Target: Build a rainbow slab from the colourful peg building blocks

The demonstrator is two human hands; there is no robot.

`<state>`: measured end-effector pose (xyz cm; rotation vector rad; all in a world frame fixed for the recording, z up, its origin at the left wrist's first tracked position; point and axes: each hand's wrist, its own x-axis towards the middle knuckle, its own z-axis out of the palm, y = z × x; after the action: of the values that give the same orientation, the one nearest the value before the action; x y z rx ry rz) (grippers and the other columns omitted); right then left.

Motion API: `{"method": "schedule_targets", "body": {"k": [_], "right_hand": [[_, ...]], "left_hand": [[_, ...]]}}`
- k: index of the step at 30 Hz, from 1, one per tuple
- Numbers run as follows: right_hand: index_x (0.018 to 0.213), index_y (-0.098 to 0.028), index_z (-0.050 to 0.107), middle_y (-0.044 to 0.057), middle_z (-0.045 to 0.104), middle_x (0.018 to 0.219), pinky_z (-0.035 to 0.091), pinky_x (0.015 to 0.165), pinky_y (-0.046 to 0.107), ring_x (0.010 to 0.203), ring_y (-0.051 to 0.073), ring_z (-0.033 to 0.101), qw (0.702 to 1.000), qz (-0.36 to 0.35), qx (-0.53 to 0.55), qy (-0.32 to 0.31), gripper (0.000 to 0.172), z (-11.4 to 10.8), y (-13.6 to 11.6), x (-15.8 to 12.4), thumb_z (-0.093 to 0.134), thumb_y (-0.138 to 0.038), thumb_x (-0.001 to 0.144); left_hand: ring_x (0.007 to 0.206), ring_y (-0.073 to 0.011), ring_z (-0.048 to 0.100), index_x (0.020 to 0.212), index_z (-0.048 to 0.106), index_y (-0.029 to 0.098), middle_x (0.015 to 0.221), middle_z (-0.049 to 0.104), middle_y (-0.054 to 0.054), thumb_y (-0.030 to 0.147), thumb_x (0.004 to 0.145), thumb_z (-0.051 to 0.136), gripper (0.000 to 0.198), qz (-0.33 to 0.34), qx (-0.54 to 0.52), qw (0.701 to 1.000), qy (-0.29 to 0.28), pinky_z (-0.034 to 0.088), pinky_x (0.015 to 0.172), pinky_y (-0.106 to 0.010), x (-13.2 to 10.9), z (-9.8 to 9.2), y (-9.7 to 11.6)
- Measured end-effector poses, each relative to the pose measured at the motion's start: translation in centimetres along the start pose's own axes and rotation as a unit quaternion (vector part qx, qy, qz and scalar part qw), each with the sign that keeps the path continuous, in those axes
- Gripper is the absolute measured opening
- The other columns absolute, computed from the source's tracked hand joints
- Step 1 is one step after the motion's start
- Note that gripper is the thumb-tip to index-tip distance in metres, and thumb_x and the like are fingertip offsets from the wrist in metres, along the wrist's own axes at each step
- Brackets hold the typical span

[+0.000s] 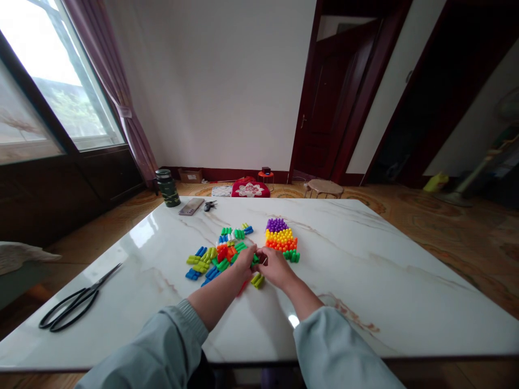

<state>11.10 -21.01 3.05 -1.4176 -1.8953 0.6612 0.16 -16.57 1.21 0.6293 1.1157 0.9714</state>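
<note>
My left hand (245, 260) and my right hand (276, 267) meet over the middle of the table, fingertips pinched close together. Between them shows a bit of a green plastic piece (255, 260), mostly hidden by the fingers. To the left lies a loose spread of small rounded plastic pieces in blue, lime, green, white and red, such as the lime pieces (201, 266) and the red pieces (225, 251). Right of my hands, similar pieces stand in neat bands: purple (277, 225), yellow (279, 235), orange (281, 245) and green (292, 255). Below my hands is a lime piece (257, 281).
Black-handled scissors (75, 303) lie at the left of the marble-patterned table (405, 286). A camouflage flask (167, 188), a phone (192, 206) and keys (210, 206) sit at its far left corner. Stools, one with a red cover (250, 189), stand beyond the far edge.
</note>
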Motion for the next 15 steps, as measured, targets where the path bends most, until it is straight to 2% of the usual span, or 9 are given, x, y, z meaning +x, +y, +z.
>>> {"method": "schedule_targets", "body": {"k": [4, 9, 12, 15], "right_hand": [[0.085, -0.019, 0.066, 0.003, 0.073, 0.084, 0.050, 0.070, 0.022, 0.077, 0.016, 0.067, 0.996, 0.063, -0.012, 0.058, 0.021, 0.1, 1.1, 0.5, 0.060, -0.008, 0.068], [0.085, -0.016, 0.065, 0.002, 0.070, 0.071, 0.049, 0.059, 0.022, 0.064, 0.015, 0.066, 0.983, 0.153, 0.057, 0.085, 0.017, -0.3, 2.0, 0.8, 0.060, -0.014, 0.069], [0.086, -0.015, 0.064, 0.001, 0.069, 0.068, 0.048, 0.052, 0.021, 0.055, 0.013, 0.063, 0.971, 0.200, 0.101, 0.084, 0.018, -0.4, 2.0, 0.8, 0.061, -0.015, 0.069], [0.081, -0.015, 0.064, 0.002, 0.067, 0.068, 0.045, 0.048, 0.021, 0.054, 0.013, 0.062, 0.969, 0.208, 0.115, 0.072, 0.014, -0.5, 1.8, 0.6, 0.063, -0.019, 0.068]], "left_hand": [[0.055, -0.0125, 0.058, 0.075, 0.056, 0.014, 0.060, 0.059, -0.003, 0.038, 0.091, 0.051, 0.029, -0.010, -0.002, 1.000, -0.022, 0.044, 0.049, -0.020, -0.6, 0.5, 0.3], [0.056, -0.0107, 0.058, 0.082, 0.056, 0.013, 0.065, 0.061, -0.003, 0.039, 0.092, 0.052, 0.028, -0.002, 0.015, 0.998, -0.054, 0.050, 0.056, -0.022, -1.1, 1.2, 0.6], [0.050, -0.0092, 0.054, 0.090, 0.058, 0.012, 0.062, 0.058, 0.000, 0.042, 0.089, 0.057, 0.030, -0.002, 0.050, 0.997, -0.066, 0.047, 0.050, -0.020, -1.3, 1.0, 0.8], [0.046, -0.0075, 0.048, 0.097, 0.061, 0.013, 0.058, 0.054, 0.003, 0.046, 0.084, 0.063, 0.036, 0.012, 0.099, 0.993, -0.065, 0.036, 0.041, -0.016, -1.5, 0.5, 0.9]]}}
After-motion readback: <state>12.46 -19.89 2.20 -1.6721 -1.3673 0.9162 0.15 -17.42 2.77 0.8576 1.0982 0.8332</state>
